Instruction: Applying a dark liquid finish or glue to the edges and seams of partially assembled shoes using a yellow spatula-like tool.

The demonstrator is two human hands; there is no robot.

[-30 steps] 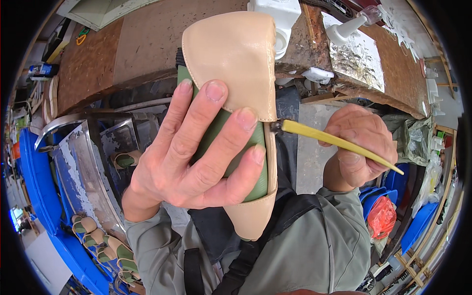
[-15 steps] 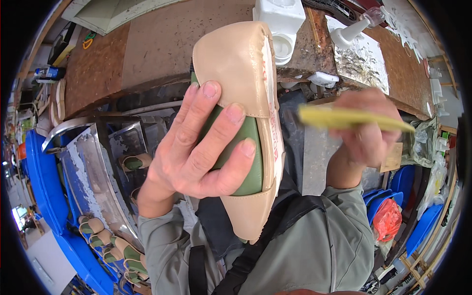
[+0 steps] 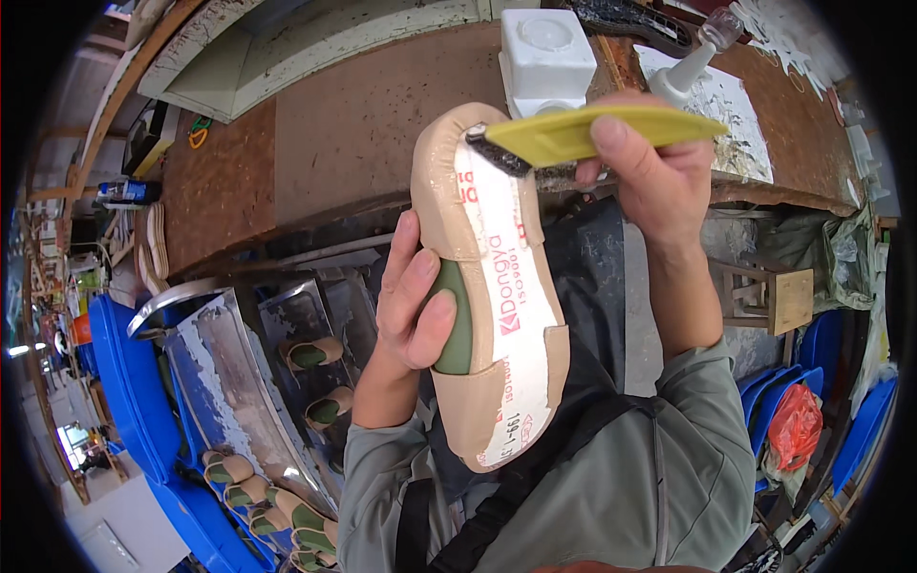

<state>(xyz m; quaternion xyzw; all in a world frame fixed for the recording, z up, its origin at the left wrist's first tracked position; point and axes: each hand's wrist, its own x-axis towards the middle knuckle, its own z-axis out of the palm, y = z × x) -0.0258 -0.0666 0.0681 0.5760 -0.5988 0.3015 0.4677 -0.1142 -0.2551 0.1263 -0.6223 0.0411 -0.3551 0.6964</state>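
Note:
My left hand (image 3: 417,296) is closed round the left side of a beige shoe upper with a green side panel (image 3: 453,329). The shoe's white, printed sole side (image 3: 516,310) faces up, with beige edges folded over its rim. Between the fingers and thumb of my right hand (image 3: 650,167) is a yellow-handled brush (image 3: 564,137). Its dark bristles (image 3: 499,155) touch the far end of the sole side. The beige leather near there looks shiny. My left palm is hidden behind the shoe.
Ahead is a brown workbench (image 3: 353,134) bearing a white plastic container (image 3: 549,57) and a white nozzle bottle (image 3: 683,76). At left stand a worn metal rack (image 3: 234,401) and blue bins (image 3: 134,382), with several green-and-beige shoes (image 3: 306,520). A wooden stool (image 3: 791,298) stands at right.
The shoe has turned so its white sole side faces up. My right hand has moved up and left, bringing the brush from beside the shoe onto its far end.

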